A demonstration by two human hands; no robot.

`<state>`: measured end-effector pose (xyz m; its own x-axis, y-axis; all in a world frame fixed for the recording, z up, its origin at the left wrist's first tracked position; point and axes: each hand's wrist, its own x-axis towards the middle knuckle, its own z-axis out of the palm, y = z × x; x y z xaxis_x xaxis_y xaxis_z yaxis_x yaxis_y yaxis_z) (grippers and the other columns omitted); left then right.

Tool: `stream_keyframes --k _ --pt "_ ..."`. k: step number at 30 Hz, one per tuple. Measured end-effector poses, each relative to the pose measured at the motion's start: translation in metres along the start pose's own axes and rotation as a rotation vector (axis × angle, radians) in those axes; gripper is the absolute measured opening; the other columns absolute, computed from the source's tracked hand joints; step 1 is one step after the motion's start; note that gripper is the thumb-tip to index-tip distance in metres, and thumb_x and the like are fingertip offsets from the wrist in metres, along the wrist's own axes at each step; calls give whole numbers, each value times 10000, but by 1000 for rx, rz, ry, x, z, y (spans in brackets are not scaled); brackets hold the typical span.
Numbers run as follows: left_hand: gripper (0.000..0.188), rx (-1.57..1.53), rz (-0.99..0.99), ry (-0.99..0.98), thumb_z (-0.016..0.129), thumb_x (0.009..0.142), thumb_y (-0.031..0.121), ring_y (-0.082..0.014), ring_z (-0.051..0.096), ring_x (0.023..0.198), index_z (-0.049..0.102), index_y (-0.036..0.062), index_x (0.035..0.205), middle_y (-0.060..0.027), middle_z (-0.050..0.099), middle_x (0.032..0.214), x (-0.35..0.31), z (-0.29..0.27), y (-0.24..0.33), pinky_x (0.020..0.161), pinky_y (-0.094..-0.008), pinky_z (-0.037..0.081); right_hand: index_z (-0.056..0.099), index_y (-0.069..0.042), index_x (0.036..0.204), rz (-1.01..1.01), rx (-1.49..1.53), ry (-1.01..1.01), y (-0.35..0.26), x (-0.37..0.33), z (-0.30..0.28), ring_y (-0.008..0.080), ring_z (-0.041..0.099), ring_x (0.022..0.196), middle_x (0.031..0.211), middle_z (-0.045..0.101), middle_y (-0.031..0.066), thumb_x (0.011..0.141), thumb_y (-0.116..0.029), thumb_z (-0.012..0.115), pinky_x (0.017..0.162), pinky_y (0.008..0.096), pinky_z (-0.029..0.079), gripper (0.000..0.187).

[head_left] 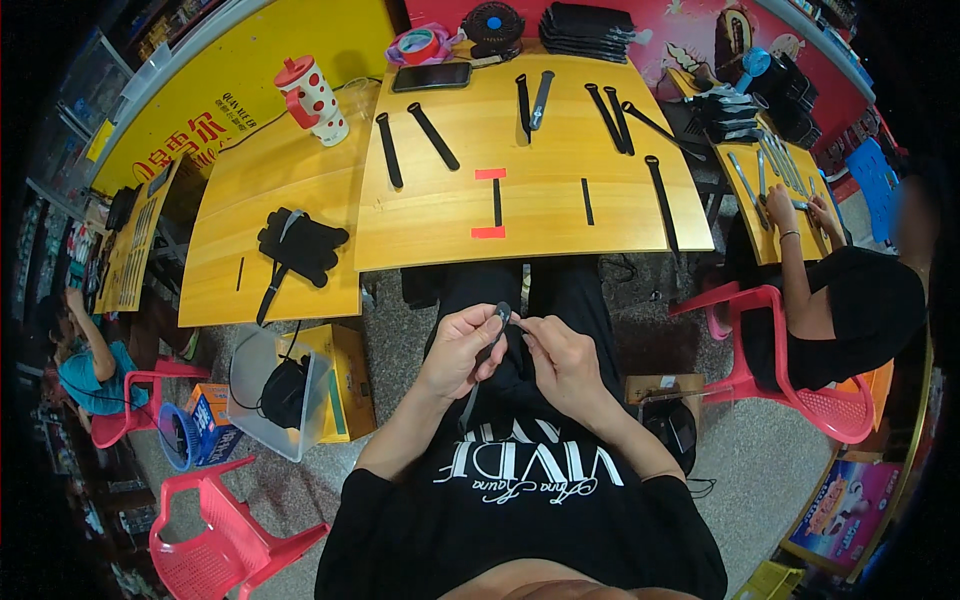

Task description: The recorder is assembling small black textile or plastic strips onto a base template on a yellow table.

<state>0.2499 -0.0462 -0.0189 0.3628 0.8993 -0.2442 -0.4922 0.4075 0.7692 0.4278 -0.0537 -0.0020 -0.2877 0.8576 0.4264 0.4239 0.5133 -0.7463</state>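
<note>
Over my lap, my left hand (465, 345) is closed round a black strap (503, 312) with a rounded end; its tail hangs down below the fingers. My right hand (562, 360) pinches close to that same end, fingertips almost meeting the left ones. What lies between the right fingertips is too small to make out. On the table (420, 225) in front lie several similar black straps (433, 136), plus a grey one (542, 100). A short black strip (497, 203) runs between two red tape marks (489, 233), and another short strip (588, 202) lies to its right.
A black glove bundle (300, 248) and a spotted tumbler (312, 100) stand on the left table part. A phone (431, 77), fan (492, 28) and black stack (588, 30) sit at the back. A co-worker (840, 300) works at right; a plastic bin (265, 395) is left of me.
</note>
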Motion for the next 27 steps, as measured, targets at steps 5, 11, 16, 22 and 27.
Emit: stream_keyframes --k 5,11,16,22,27 --pt "205 56 1 17 493 1006 180 -55 423 401 607 16 1053 -32 557 607 0 1 1 385 -169 345 608 4 1048 17 -20 -20 1 0 0 367 621 682 828 593 176 818 46 580 559 407 496 236" --pt "202 34 -7 1 493 1005 178 -56 425 402 609 19 1052 -30 557 608 1 -1 -1 385 -167 343 606 11 1028 -12 -54 -11 2 -1 -1 367 613 666 819 579 170 811 40 581 553 414 490 221" --pt "201 11 -19 -5 495 1004 179 -54 429 403 608 21 1056 -24 559 607 0 0 -1 385 -164 342 604 17 1015 -10 -77 -17 0 -2 -2 366 610 660 807 575 168 809 42 574 550 413 488 209" --pt "198 23 -13 -10 497 1003 178 -53 428 401 611 24 1050 -23 560 602 0 -1 0 381 -163 339 606 17 1009 -20 -114 -28 -1 -1 -3 357 608 650 790 565 164 808 38 576 547 407 488 204" --pt "186 2 -21 -7 485 1003 135 -49 418 397 622 11 1020 -24 565 606 -1 -1 -2 383 -164 323 605 30 992 -43 -175 -14 -1 -2 -2 337 615 652 784 563 156 802 25 593 553 393 497 191"
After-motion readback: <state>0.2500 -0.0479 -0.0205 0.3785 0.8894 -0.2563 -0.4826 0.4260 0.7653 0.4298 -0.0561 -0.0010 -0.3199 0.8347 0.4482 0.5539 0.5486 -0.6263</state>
